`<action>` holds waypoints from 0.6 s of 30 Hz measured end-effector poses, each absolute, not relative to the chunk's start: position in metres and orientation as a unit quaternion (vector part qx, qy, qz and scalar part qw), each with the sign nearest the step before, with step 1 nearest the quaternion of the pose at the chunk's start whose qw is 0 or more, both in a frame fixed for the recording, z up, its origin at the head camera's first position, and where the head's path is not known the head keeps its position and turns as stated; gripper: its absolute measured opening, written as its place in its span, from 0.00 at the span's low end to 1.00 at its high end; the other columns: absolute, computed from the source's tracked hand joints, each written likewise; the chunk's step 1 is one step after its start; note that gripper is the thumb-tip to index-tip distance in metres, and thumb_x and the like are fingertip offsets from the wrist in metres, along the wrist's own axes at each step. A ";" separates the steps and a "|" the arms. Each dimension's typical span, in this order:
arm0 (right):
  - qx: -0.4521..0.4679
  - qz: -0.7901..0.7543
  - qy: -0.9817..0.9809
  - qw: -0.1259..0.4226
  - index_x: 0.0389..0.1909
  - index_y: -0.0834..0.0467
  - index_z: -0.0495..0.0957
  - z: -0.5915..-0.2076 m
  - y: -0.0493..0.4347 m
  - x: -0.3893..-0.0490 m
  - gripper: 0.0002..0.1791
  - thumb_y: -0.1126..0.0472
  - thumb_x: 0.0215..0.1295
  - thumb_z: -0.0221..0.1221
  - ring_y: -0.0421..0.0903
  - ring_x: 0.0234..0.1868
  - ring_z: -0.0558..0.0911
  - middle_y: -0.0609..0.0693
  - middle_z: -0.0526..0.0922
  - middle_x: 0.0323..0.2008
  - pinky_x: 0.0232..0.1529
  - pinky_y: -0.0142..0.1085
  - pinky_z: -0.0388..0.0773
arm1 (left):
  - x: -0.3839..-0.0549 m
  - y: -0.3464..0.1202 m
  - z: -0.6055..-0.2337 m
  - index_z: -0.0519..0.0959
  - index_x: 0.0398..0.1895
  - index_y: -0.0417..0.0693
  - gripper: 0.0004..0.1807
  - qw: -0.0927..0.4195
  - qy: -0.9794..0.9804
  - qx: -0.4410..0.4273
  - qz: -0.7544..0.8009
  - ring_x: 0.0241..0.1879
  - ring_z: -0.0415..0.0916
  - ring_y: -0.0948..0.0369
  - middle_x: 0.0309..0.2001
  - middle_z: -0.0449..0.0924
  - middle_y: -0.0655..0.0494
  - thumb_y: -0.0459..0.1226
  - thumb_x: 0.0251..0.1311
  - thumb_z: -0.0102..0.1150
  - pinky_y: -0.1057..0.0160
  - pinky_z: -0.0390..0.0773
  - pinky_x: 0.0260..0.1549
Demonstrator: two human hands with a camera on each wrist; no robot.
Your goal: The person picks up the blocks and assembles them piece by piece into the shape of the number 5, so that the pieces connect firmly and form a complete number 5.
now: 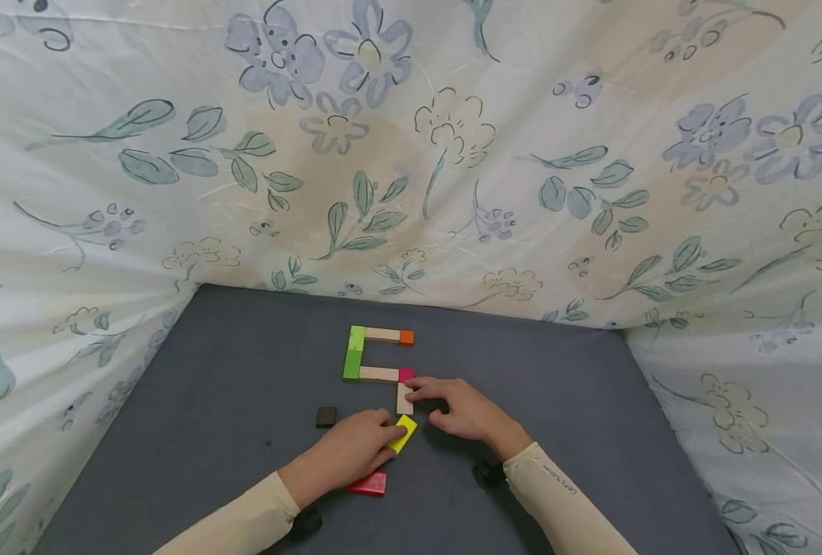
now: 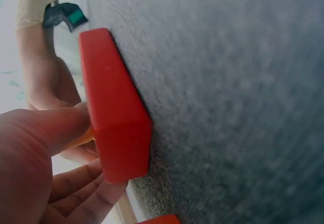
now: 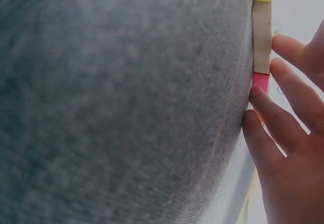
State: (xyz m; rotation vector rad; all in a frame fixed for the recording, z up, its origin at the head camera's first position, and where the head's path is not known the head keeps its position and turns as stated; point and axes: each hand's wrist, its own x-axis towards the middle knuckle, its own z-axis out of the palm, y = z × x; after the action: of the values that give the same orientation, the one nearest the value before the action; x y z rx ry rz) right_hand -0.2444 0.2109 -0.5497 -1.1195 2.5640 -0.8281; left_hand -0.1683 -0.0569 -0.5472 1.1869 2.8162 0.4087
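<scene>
In the head view my left hand (image 1: pixel 352 455) pinches a yellow block (image 1: pixel 402 433) between thumb and fingers, tilted just below a plain wooden block (image 1: pixel 404 399). The fingers of my right hand (image 1: pixel 464 408) are spread, touching that wooden block's side beside the pink block (image 1: pixel 406 375). These join a line of blocks: another wooden block (image 1: pixel 379 374), two green ones (image 1: pixel 353 364), and a top wooden block (image 1: pixel 382 334) ending in an orange block (image 1: pixel 407 338). A red block (image 2: pixel 114 102) lies close to my left hand and hides part of it in the left wrist view.
A dark brown block (image 1: pixel 326 417) lies on the grey tabletop (image 1: pixel 244 370), left of the row. Floral cloth (image 1: pixel 411 193) hangs along the back and both sides of the table.
</scene>
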 end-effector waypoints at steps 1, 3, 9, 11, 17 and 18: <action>-0.380 -0.283 0.873 0.112 0.70 0.48 0.84 -0.550 0.211 -0.244 0.29 0.68 0.70 0.58 0.41 0.77 0.70 0.38 0.74 0.75 0.60 0.43 0.76 | -0.169 -0.057 -0.548 0.87 0.65 0.55 0.22 0.024 0.913 0.386 0.132 0.36 0.74 0.65 0.42 0.80 0.57 0.46 0.71 0.74 0.66 0.82 0.40; -0.380 -0.283 0.873 0.114 0.70 0.48 0.84 -0.550 0.211 -0.244 0.29 0.68 0.70 0.58 0.41 0.77 0.70 0.38 0.74 0.75 0.59 0.42 0.76 | -0.171 -0.056 -0.548 0.88 0.63 0.55 0.21 0.016 0.912 0.388 0.133 0.36 0.74 0.65 0.42 0.81 0.58 0.47 0.70 0.74 0.66 0.83 0.40; -0.383 -0.284 0.871 0.117 0.70 0.48 0.84 -0.548 0.212 -0.247 0.29 0.68 0.70 0.59 0.41 0.77 0.70 0.38 0.74 0.76 0.57 0.41 0.75 | -0.173 -0.053 -0.545 0.88 0.61 0.56 0.19 0.016 0.913 0.387 0.130 0.38 0.77 0.64 0.43 0.82 0.57 0.46 0.71 0.74 0.63 0.84 0.42; -0.385 -0.282 0.871 0.114 0.70 0.48 0.84 -0.547 0.212 -0.248 0.29 0.68 0.70 0.59 0.42 0.77 0.70 0.39 0.74 0.75 0.57 0.41 0.76 | -0.174 -0.052 -0.544 0.89 0.61 0.56 0.18 0.018 0.912 0.388 0.129 0.39 0.78 0.64 0.44 0.83 0.57 0.45 0.71 0.74 0.63 0.84 0.44; -0.394 -0.279 0.869 0.109 0.70 0.50 0.84 -0.545 0.214 -0.250 0.29 0.67 0.70 0.58 0.45 0.76 0.72 0.41 0.75 0.75 0.60 0.45 0.78 | -0.175 -0.052 -0.541 0.89 0.59 0.55 0.16 0.013 0.908 0.397 0.136 0.42 0.80 0.63 0.44 0.84 0.58 0.43 0.71 0.74 0.62 0.84 0.46; -0.393 -0.280 0.869 0.110 0.70 0.49 0.84 -0.545 0.214 -0.250 0.29 0.67 0.70 0.58 0.45 0.76 0.72 0.41 0.75 0.75 0.61 0.45 0.78 | -0.176 -0.052 -0.541 0.89 0.59 0.55 0.16 0.012 0.907 0.397 0.137 0.42 0.81 0.64 0.44 0.84 0.58 0.43 0.71 0.74 0.62 0.84 0.46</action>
State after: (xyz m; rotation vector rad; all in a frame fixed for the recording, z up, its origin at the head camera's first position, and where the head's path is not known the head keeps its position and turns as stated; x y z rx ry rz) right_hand -0.2505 0.2142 -0.5453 -1.1543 2.5543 -0.8225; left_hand -0.1759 -0.0520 -0.5408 1.2392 2.8284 0.4266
